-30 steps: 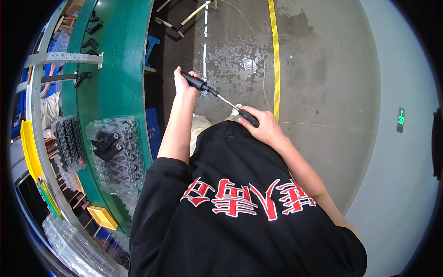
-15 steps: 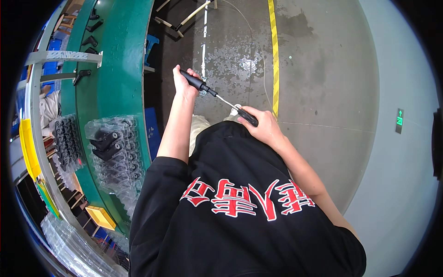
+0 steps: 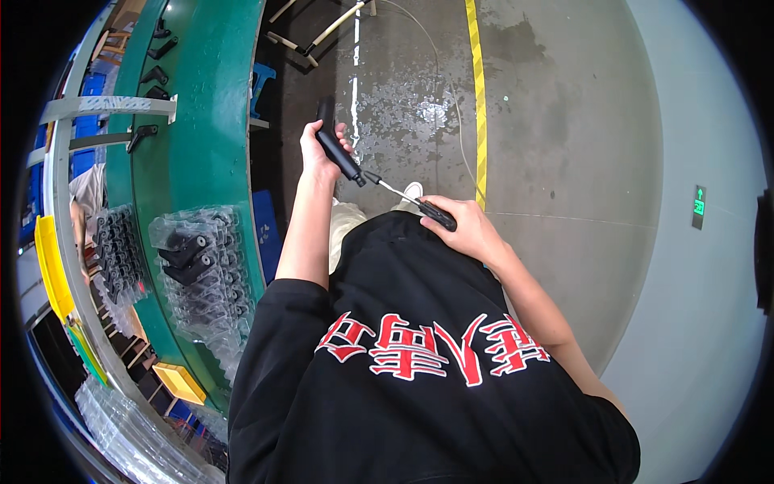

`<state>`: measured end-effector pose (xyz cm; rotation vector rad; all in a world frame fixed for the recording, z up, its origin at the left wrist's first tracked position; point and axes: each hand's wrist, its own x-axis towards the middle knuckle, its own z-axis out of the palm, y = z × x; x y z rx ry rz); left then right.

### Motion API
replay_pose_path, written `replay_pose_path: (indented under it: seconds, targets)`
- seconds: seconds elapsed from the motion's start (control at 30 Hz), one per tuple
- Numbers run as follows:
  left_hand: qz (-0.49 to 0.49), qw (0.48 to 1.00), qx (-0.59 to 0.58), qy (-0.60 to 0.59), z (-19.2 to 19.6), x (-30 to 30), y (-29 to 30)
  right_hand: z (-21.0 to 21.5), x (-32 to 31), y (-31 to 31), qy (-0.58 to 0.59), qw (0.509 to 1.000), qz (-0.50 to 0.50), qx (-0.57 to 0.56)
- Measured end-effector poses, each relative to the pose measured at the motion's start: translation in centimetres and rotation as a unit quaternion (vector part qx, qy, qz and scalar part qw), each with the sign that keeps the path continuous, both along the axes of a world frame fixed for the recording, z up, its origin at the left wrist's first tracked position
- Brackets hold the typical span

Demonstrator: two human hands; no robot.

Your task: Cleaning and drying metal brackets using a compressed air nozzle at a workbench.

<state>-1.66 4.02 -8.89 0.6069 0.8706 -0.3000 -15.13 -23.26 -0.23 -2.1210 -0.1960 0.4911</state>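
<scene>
My left hand point(image 3: 319, 155) is closed around a black, angled tubular part point(image 3: 341, 155), held above the floor beside the green bench. One end of the part sticks up past my fingers, and its narrower end points down toward my right hand. My right hand point(image 3: 468, 231) grips a hand tool point(image 3: 438, 214) by its black handle. A thin metal shaft runs from the handle to a small dark tip, which sits close to the narrow end of the part. A slight gap appears between them. What the tip is exactly cannot be made out.
On the green bench point(image 3: 214, 137) at the left lie clear plastic trays point(image 3: 211, 298) with black angled parts. More loose parts point(image 3: 145, 135) lie farther along. A metal frame point(image 3: 113, 106) crosses the bench. Another person's arm point(image 3: 79, 226) is beyond. Yellow tape point(image 3: 477, 81) marks the wet floor.
The black part has turned in my left hand, so its upper end now shows above the fingers. The tool's tip has come away from the part's end, my right hand shifting slightly right and down.
</scene>
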Motion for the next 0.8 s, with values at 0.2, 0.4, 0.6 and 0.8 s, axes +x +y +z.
replay_pose_path:
  seconds: [0.2,0.4,0.6,0.8]
  targets:
    - [-0.038,0.998,0.041,-0.008,-0.8,-0.5,0.4,-0.6,-0.1,-0.2,-0.01,0.999,-0.042,0.024]
    - [-0.044,0.997,0.053,-0.017,-1.7,-0.7,0.9,-1.1,-0.1,-0.2,-0.011,0.998,-0.051,0.034]
    - [-0.073,0.995,0.026,-0.057,-1.4,-0.6,0.7,-0.7,0.3,-0.1,0.011,0.999,-0.041,0.026]
    - [-0.056,0.997,0.055,-0.027,0.7,-0.4,-1.5,-0.8,1.1,1.3,0.008,1.0,0.006,-0.013]
